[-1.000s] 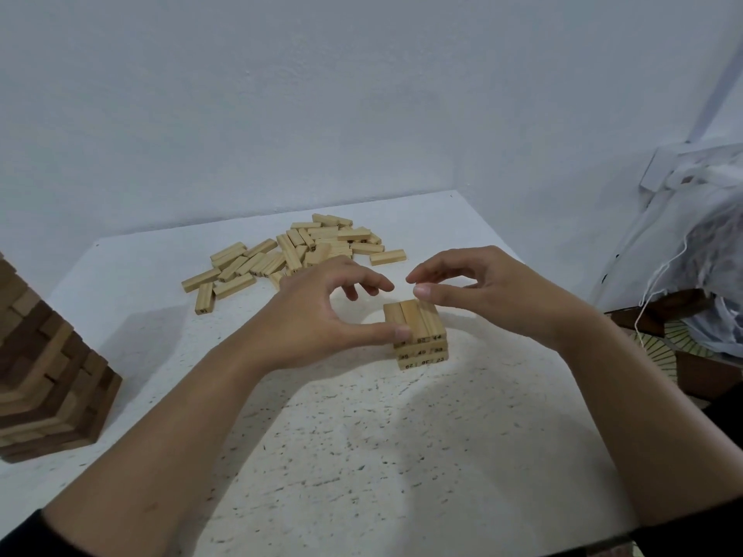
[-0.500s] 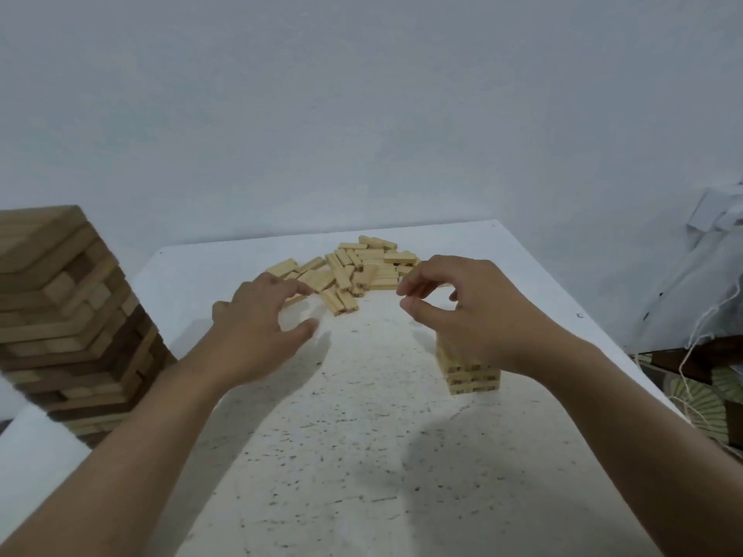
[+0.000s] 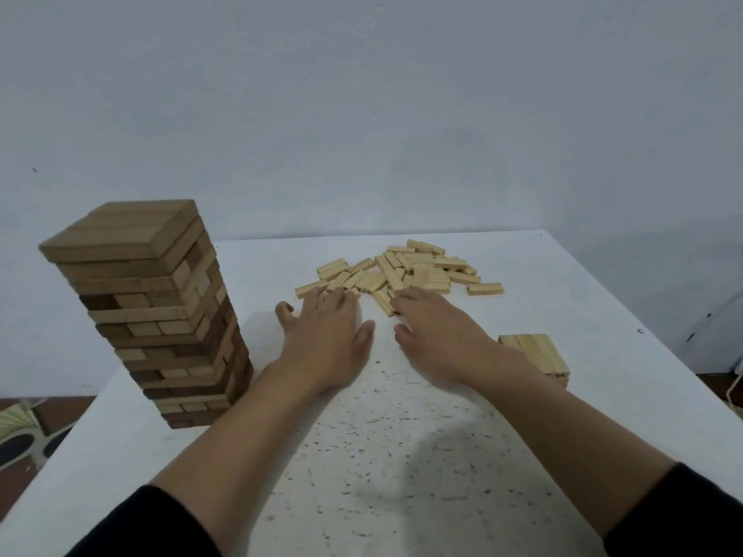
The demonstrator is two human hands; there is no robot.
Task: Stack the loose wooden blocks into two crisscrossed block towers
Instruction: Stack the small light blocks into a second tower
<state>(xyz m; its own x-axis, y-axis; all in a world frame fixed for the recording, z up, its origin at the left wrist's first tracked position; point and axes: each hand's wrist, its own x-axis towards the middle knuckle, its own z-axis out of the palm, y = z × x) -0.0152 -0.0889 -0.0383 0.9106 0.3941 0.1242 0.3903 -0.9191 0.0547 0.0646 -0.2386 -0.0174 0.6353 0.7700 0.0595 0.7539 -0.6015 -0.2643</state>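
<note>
Head view, looking down at a white speckled table (image 3: 402, 456) against a pale wall. A pile (image 3: 418, 271) of loose, light wooden blocks lies at the far middle of the table.

To the left of the pile and nearer the viewer stands a tall tower (image 3: 161, 315) of crisscrossed blocks in mixed light and dark wood. To the right of the pile and nearer, a short stack (image 3: 538, 351) of light blocks is partly hidden behind the right forearm.

The left hand (image 3: 325, 339) lies palm down with fingers straight and thumb spread, fingertips touching the pile's near left edge. The right hand (image 3: 438, 335) reaches the pile's near edge with fingers loosely bent; whether it grips a block cannot be told.
</note>
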